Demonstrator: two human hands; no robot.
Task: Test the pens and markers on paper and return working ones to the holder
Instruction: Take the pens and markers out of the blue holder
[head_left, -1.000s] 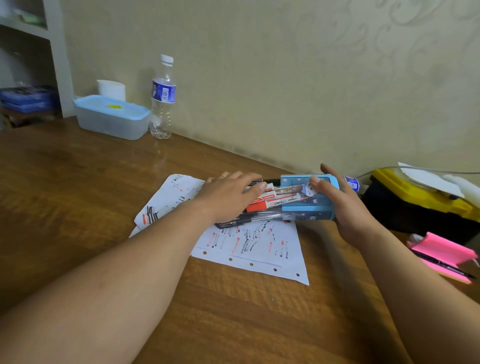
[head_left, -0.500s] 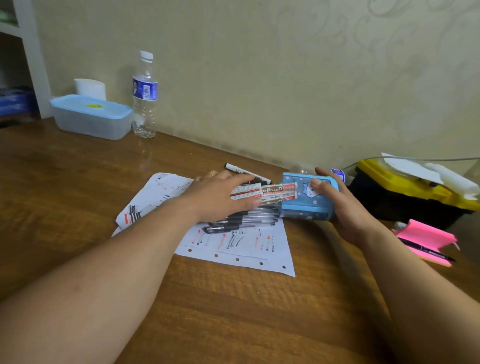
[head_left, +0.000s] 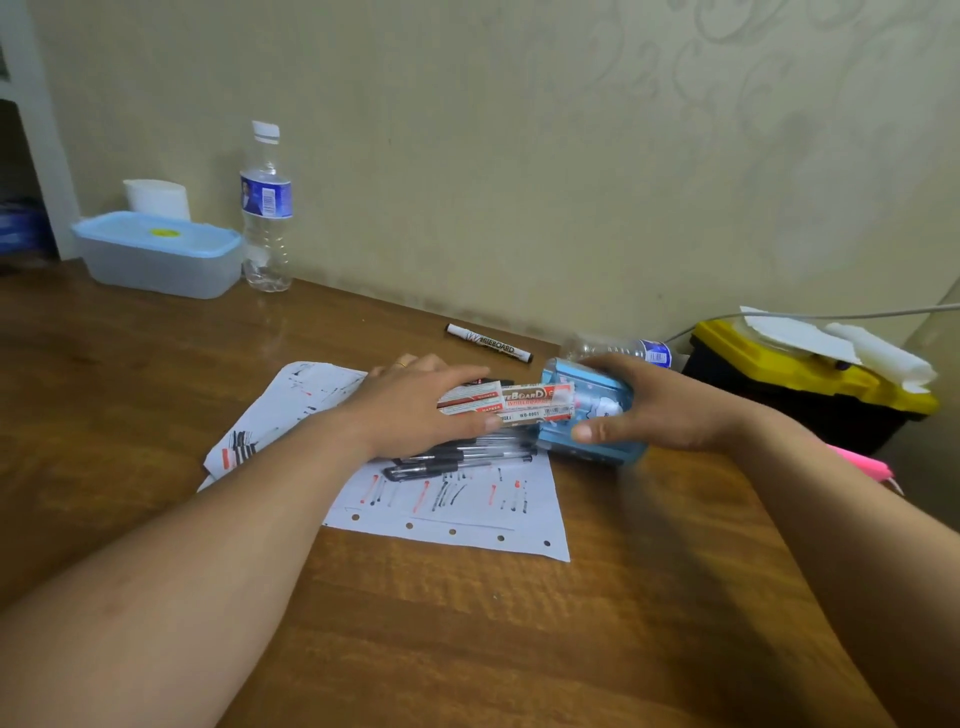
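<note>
The holder (head_left: 597, 415) is a light blue plastic box with rounded corners and a small white cartoon print. It lies tipped on its side at the right edge of the paper, its mouth facing left. The right hand (head_left: 670, 410) wraps it: the grip is curled, thumb on the near face and fingers over the top. The holder is motion-blurred, so finer detail cannot be told.

Red markers (head_left: 511, 402) with white "whiteboard" labels reach into the mouth. At least two show, and the exact count is unclear. The left hand (head_left: 410, 410) closes on their free ends, its grip pinching them with fingers laid together above and the thumb below. Under them lie black pens (head_left: 457, 460) with clear barrels, about four, bunched side by side on the paper.

Two white sheets lie on the wooden counter (head_left: 467, 649). The top sheet (head_left: 467, 506) bears short red and black strokes and five punched holes along its near edge. The lower sheet (head_left: 296, 400) pokes out to the left.

One black marker (head_left: 488, 343) lies alone near the wall. There are two clear plastic bottles, one upright bottle (head_left: 266, 208) and one lying bottle (head_left: 628, 349) behind the holder. A frosted tub (head_left: 156, 260) with a blue lid, a white roll (head_left: 156, 200), a black bin (head_left: 810, 395) with a yellow lid and something pink (head_left: 862, 463) sit at the edges.
</note>
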